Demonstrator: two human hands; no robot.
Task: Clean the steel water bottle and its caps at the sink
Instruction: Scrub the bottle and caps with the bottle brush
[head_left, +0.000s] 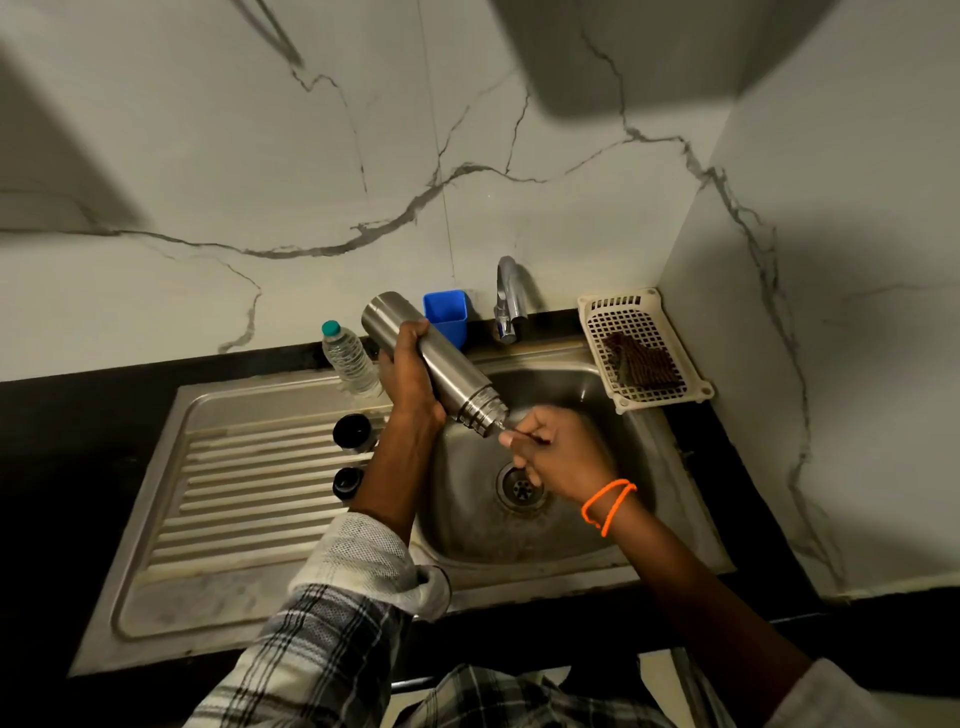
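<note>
- A person stands at a steel sink (613, 564), seen from above, both hands over the basin.
- The left hand (408, 376) grips the steel water bottle (434, 364) around its middle, fingers and thumb wrapped fully round the body.
- The bottle is tilted, base up and back toward the wall, open threaded mouth pointing down and right over the basin.
- The right hand (556, 457) is just below the mouth, fingers curled, pinching a thin rod (524, 435) whose end meets the bottle's opening; what the rod is cannot be told.
- An orange thread band (608, 506) circles the right wrist.
- Two black caps (353, 430) sit on the ribbed drainboard left of the basin, one nearer the person, apart from each other.
- A clear plastic bottle (349, 358) with a teal lid stands behind them.
- A blue cup (447, 314), a tap (508, 301) and a white basket (644, 353) holding a dark scrubber line the back edge.
</note>
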